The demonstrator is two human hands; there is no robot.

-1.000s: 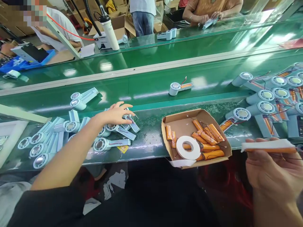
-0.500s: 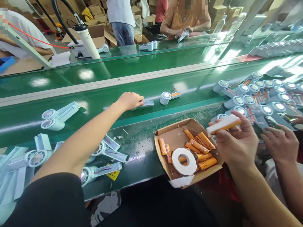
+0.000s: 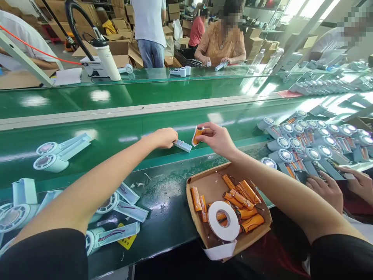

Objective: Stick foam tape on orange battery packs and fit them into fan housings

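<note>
My left hand (image 3: 166, 138) reaches over the green belt and grips a light-blue fan casing (image 3: 183, 146). Its open trough-shaped handle points right; the fingers hide its round head. Just to the right, my right hand (image 3: 216, 139) pinches an orange-wrapped battery (image 3: 198, 135) with a white strip along its side. The battery is tilted, slightly above and apart from the handle's end. Below the right forearm, a cardboard box (image 3: 190, 217) holds several orange batteries (image 3: 244, 200) with thin wires and a roll of white tape (image 3: 214, 221).
Several casings (image 3: 116, 233) lie at lower left, and two (image 3: 55, 155) on the belt. Many casings with orange batteries (image 3: 294, 144) crowd the right, where a co-worker's hands (image 3: 326, 190) work. Across the belt stand a white cylinder device (image 3: 107, 62) and other people.
My right hand has moved left and away from above the box's right side, bringing the battery to the casing. The casing in my left hand has turned slightly. The view has tilted up.
</note>
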